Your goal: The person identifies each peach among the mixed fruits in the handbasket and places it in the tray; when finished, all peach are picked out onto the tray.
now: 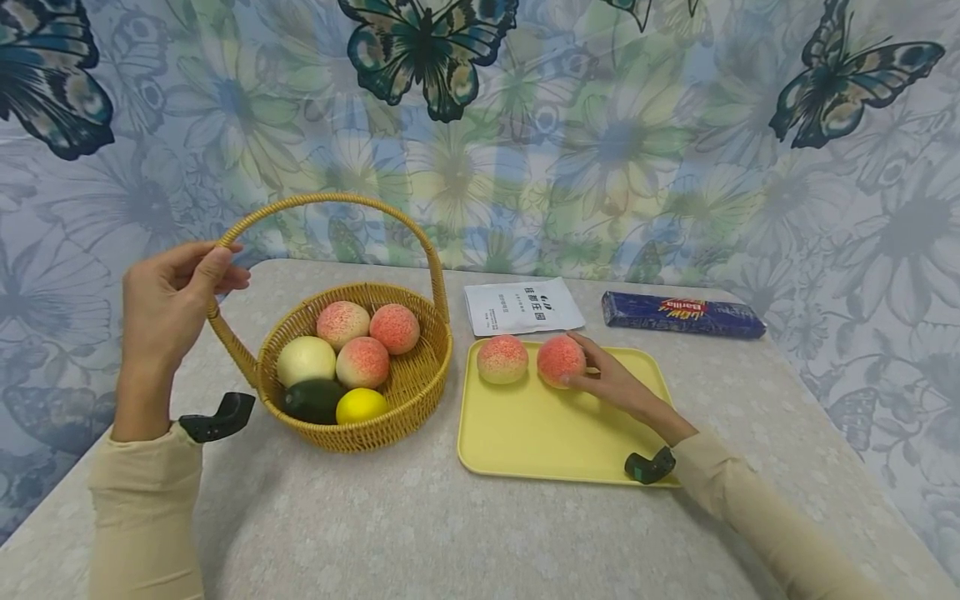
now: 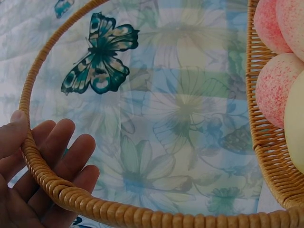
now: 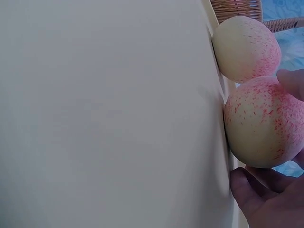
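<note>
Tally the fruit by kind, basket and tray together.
Peaches: 5, with 3 in the basket and 2 on the tray; the right hand touches one peach
Pale round fruit: 1
Lemon: 1
Dark green fruit: 1
Total: 8

Right hand (image 3: 270, 199) gripping peach (image 3: 264, 124), second peach (image 3: 245, 47) beside, yellow tray (image 3: 109, 114)

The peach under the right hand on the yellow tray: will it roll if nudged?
Probably: the peach is round, and the tray looks flat and smooth. The right hand cups it, and a second peach alongside might block it leftward.
</note>
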`<state>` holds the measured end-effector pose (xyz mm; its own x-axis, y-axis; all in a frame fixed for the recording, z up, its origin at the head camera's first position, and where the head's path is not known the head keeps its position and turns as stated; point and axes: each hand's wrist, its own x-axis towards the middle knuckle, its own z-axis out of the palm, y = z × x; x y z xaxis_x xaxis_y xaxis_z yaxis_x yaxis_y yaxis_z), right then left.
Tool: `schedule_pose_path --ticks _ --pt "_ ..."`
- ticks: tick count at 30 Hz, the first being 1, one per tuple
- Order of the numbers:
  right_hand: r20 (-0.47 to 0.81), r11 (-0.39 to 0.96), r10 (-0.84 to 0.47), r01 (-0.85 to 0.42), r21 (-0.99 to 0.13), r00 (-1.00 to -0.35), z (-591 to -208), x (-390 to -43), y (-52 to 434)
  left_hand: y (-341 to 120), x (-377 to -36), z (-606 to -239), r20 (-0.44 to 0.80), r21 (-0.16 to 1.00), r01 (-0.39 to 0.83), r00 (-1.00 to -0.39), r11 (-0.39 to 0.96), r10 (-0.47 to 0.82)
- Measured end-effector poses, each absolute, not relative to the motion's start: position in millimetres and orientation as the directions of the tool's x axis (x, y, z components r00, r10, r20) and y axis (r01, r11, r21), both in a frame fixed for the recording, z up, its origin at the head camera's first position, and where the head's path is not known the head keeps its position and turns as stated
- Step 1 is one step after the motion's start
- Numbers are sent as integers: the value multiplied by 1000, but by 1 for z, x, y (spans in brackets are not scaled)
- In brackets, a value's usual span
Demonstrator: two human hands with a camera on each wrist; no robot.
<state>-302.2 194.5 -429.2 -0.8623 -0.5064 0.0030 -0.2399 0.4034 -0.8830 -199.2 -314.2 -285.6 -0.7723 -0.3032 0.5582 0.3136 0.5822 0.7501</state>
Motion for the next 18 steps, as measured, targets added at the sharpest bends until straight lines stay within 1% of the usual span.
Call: schedule_pose_path --ticks 10,18 --pt "14 423 -506 -262 -867 -862 -423 -300 196 -314 -201 -287 563 747 317 -770 585 -301" --pt "59 456 -501 -321 -830 -863 -405 -301 193 -314 -199 -286 559 750 314 -772 582 -304"
